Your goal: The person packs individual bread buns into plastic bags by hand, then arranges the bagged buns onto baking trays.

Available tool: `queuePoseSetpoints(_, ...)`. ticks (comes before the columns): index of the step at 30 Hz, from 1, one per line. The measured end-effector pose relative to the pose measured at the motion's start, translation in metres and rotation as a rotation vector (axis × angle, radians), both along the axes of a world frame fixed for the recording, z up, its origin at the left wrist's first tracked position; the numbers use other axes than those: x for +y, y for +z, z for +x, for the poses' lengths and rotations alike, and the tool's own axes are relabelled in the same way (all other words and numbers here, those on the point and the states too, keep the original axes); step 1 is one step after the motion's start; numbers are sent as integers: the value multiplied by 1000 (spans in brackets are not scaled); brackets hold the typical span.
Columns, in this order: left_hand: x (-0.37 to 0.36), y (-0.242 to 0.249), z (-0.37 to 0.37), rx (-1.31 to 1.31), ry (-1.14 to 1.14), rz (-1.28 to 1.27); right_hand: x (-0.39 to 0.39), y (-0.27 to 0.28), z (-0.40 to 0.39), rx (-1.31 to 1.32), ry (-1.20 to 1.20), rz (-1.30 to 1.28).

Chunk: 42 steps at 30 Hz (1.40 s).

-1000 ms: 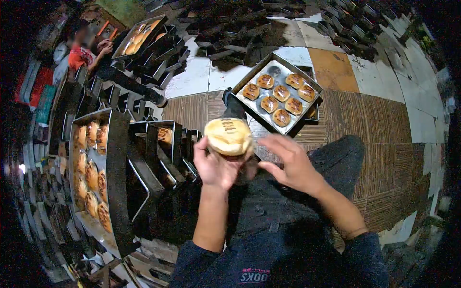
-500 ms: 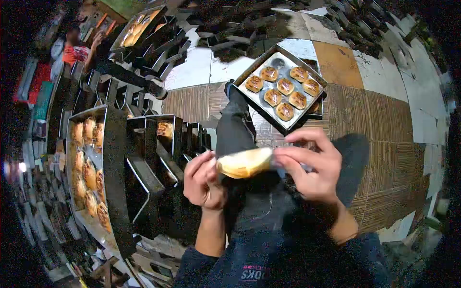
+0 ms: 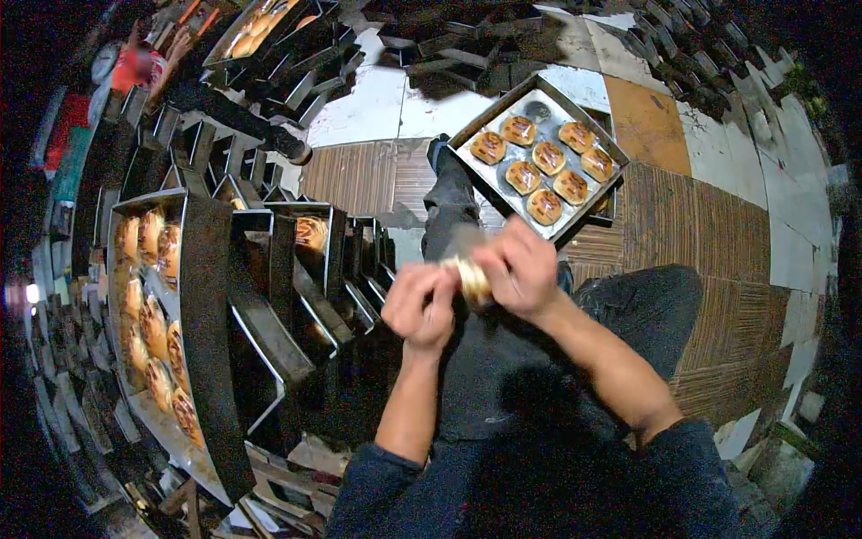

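Observation:
A pale golden bun (image 3: 473,280) is held between my two hands over my lap, blurred by motion. My left hand (image 3: 420,307) grips its left end with curled fingers. The fingers of my right hand (image 3: 519,269) close round its other end. A pale, smeared patch shows just above the bun, too blurred to make out. Beyond my hands, a square metal tray (image 3: 539,111) holds several round buns (image 3: 548,158) with dark brown markings on top. One dark round mark shows on its bare surface near the far corner.
At my left, a deep metal tray (image 3: 208,341) stands tilted with several shiny browned buns (image 3: 154,323). More dark metal trays (image 3: 269,337) are stacked beside it. Another bun tray (image 3: 256,36) lies at upper left, near a person in red (image 3: 139,67). Tiles (image 3: 359,108) cover the floor.
The bun has moved up and is now mostly covered by my fingers; before, it lay stretched broadside between my hands. My hands have come closer together. The view has shifted slightly.

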<state>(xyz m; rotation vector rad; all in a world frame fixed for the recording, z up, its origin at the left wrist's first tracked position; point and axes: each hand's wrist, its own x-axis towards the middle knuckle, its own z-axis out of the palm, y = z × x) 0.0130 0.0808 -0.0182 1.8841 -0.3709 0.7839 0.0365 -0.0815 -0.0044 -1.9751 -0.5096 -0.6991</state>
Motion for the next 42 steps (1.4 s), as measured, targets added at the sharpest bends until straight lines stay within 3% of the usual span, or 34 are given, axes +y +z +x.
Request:
queuePoseSetpoints(2,7,7,16,193,298,-48,4,-1,29,179,-286,419)
queuePoseSetpoints(4,14,18,-1,443,176,-273,-7,0,8,295,-354,288)
queuePoseSetpoints(6,29,33,-37,681,150,-198,-1,-20,-43,431,-320,224)
queuePoseSetpoints(8,33,21,-79,705,125,-137,3,-48,-95,740,-327,305)
queuePoseSetpoints(9,34,13,-99,704,153,-48,0,-57,-112,756,-349,315)
queuePoseSetpoints(11,30,7,-124,628,190,111,-8,-64,-133,1045,-143,234)
queuePoseSetpoints(12,28,12,-130,573,201,195,-16,-63,-133,1048,-157,243)
queuePoseSetpoints(14,21,25,-126,504,170,85,-32,-38,-109,613,-200,-19)
queuePoseSetpoints(15,24,32,-118,549,190,42,-36,-13,-97,685,-332,104)
queuePoseSetpoints(16,26,41,-105,587,212,-7,-46,12,-85,795,-281,55)
queuePoseSetpoints(18,19,61,-67,626,183,-37,-41,24,-57,251,129,-15)
queuePoseSetpoints(20,21,54,-38,732,96,-105,-25,27,-42,355,294,-174)
queuePoseSetpoints(22,21,42,-18,745,78,-211,-26,7,-22,644,445,-139)
queuePoseSetpoints(24,25,39,-13,779,78,-298,-41,1,0,790,337,-25)
queuePoseSetpoints(25,28,34,-12,757,70,-325,-54,-23,18,848,380,190)
queuePoseSetpoints(27,23,24,-13,755,61,-311,-81,-67,53,1137,93,555)
queuePoseSetpoints(28,16,14,-13,754,46,-303,-93,-75,80,1233,-84,613)
queuePoseSetpoints(29,7,5,-14,786,47,-287,-123,-112,114,1335,10,686)
queuePoseSetpoints(30,-2,-10,-12,747,54,-249,-131,-124,137,1154,-242,705)
queuePoseSetpoints(31,-9,-11,-10,747,94,-122,-165,-154,169,1093,-195,691)
queuePoseSetpoints(32,-14,-10,-6,744,137,8,-184,-164,180,995,-324,910)
queuePoseSetpoints(33,-16,-13,0,681,157,21,-207,-166,189,1071,-605,649)
queuePoseSetpoints(34,-15,-14,7,692,154,25,-255,-212,196,1243,-931,119)
queuePoseSetpoints(35,-12,-18,11,694,164,14,-296,-299,188,1034,-1025,208)
queuePoseSetpoints(36,-9,-23,15,695,178,5,-327,-357,165,1098,-1109,-92)
queuePoseSetpoints(38,-2,-29,20,721,220,49,-314,-389,108,1153,-852,134)
queuePoseSetpoints(39,2,-29,21,757,216,98,-305,-430,77,1141,-830,428)
queuePoseSetpoints(40,6,-30,19,801,213,151,-312,-482,47,1450,-761,302)
queuePoseSetpoints(42,12,-39,15,738,233,196,-210,-384,38,1764,-594,1010)
